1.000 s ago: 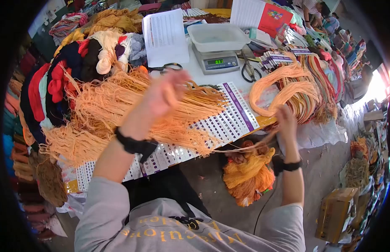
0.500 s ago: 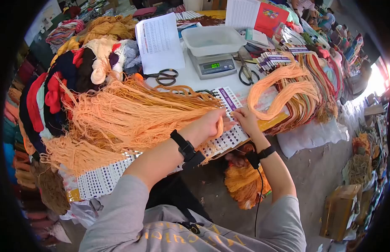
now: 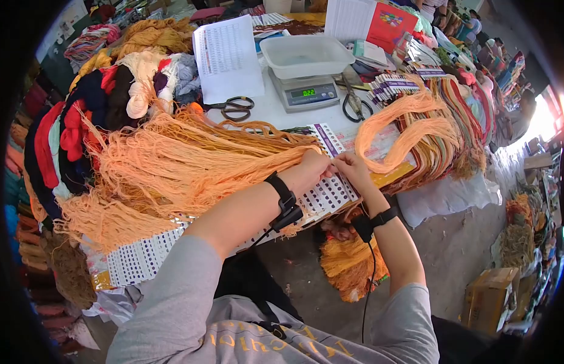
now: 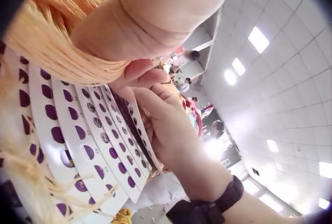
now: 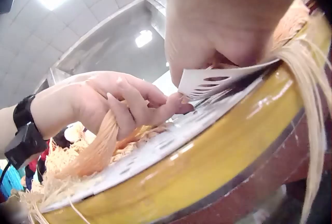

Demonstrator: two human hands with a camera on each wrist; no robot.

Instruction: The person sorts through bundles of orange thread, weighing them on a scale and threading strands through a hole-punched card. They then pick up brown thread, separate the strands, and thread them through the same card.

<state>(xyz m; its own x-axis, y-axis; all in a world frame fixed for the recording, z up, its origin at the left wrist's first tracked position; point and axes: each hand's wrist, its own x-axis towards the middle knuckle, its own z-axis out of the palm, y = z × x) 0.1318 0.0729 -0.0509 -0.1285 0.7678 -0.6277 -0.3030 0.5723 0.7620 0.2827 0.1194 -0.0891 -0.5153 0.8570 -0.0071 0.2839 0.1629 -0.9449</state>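
My left hand (image 3: 317, 167) grips a bundle of peach thread (image 5: 106, 138), which passes between its thumb and fingers. In the left wrist view the thread (image 4: 62, 53) bends across that hand's palm side. Close against it, my right hand (image 3: 352, 170) pinches the edge of a white punched card (image 5: 207, 81), lifting that edge in the right wrist view. The card belongs to an overlapping row of cards (image 4: 78, 125) with purple-dark holes. Fingertips of both hands meet near the card's edge. More peach and brown-orange thread (image 3: 191, 158) lies over the cards to the left.
A digital scale (image 3: 307, 94) bearing a clear plastic tub (image 3: 306, 57) stands behind. Scissors (image 3: 236, 108) and snips (image 3: 354, 106) lie beside it. A peach loop of thread (image 3: 379, 136) rests on threaded cards at right. Orange yarn (image 3: 353, 267) hangs below the table edge.
Both hands have come together at the card's right end, the left moving right and the right moving left. The thread bundle now stretches from the pile to the left hand.
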